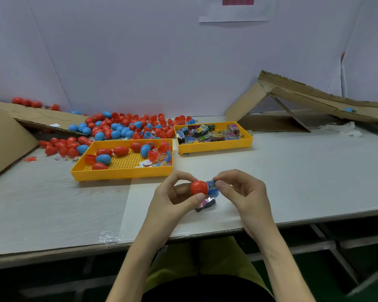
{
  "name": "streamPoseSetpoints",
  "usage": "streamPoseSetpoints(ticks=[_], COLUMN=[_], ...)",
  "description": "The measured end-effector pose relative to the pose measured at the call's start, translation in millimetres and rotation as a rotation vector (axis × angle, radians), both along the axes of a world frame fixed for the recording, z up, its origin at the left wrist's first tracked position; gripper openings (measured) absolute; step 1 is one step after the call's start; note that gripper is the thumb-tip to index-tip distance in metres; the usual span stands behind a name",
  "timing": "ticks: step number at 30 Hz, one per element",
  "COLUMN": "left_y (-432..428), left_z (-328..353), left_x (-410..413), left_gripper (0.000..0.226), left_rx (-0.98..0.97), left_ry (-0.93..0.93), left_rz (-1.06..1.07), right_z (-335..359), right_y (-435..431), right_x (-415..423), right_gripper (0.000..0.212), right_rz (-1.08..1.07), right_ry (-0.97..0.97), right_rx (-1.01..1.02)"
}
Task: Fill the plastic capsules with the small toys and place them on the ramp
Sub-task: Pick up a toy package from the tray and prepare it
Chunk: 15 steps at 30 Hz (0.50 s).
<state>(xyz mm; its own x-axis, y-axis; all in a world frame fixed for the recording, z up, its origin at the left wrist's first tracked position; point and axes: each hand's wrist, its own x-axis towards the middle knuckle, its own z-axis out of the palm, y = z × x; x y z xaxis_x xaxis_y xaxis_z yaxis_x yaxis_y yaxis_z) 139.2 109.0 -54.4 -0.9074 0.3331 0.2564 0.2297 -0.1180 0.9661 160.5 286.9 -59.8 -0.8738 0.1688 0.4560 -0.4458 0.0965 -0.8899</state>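
pale grey tabletop (292,171) under a plain white wall, and just inside its near edge, at 6 o'clock, sits the work: a red capsule half (198,187) pinched in the left hand (172,199), thumb below and fingers behind. the right hand (242,190) is closed on a small wrapped toy (212,186), pressing it into the open mouth of the shell. another wrapped packet (205,204) lies just beneath.

the shell looks light, rigid and slick, so gripping round its widest part seems safest; the crinkly packet should fold easily, best pushed from its end.

at 11 o'clock a yellow tray (122,174) holds red and blue capsules, with a loose heap of capsules (122,127) behind it. at 12 o'clock a second yellow tray (214,146) holds toy packets. the cardboard ramp (314,99) rises at 2 o'clock, well apart.
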Motion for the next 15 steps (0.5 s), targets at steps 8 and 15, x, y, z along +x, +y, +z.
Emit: streamPoseSetpoints(ticks=[8, 15], left_y=[1.0, 0.5], left_z=[1.2, 0.3], left_x=[1.6, 1.4], left_gripper=[0.026, 0.025], left_rx=[-0.054, -0.063], left_ry=[0.028, 0.050], left_rz=[0.034, 0.022], right_z=[-1.7, -1.5], right_y=[1.3, 1.0], right_x=[-0.9, -0.6], right_gripper=[0.018, 0.010], right_rz=[0.040, 0.031], right_ry=[0.031, 0.014], right_rx=[0.001, 0.009])
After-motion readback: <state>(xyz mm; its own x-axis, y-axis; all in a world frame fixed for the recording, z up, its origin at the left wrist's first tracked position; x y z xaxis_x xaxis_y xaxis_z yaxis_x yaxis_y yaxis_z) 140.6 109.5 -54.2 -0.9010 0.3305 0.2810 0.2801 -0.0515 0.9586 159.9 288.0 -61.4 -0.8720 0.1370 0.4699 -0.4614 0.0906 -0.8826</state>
